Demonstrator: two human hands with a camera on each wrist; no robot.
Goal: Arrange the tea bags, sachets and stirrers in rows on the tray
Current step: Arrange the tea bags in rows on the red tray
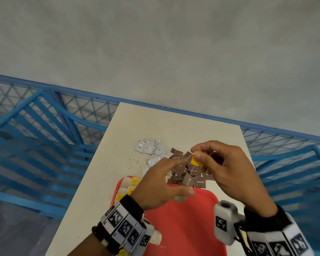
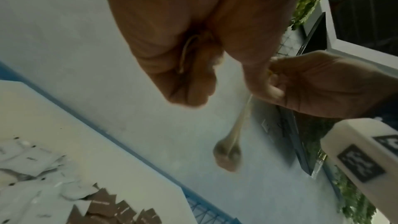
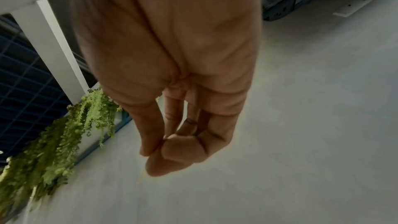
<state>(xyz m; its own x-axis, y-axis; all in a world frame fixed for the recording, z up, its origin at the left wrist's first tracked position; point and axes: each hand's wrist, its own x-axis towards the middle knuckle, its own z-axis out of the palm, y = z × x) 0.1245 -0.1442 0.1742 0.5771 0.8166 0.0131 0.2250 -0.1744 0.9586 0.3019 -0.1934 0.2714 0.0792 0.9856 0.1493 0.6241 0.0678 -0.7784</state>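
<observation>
The right hand is raised above the far edge of the red tray, its thumb and forefinger pinching the yellow tag of a tea bag. In the left wrist view a thin string runs down from that pinch to the tea bag, which hangs free in the air, blurred. The left hand hovers just left of the right one, over the far left part of the tray, with its fingers loosely curled; the head view shows nothing gripped in it, though the left wrist view shows a pale loop, perhaps string, against the palm, too blurred to say for sure. On the cream table, beyond the tray, lies a heap of brown sachets, partly hidden behind both hands, and to its far left a heap of white sachets, the two heaps touching. A few tea bags with yellow tags lie in a row along the tray's far left corner, next to the left wrist. Dark specks dot the table left of the heaps.
</observation>
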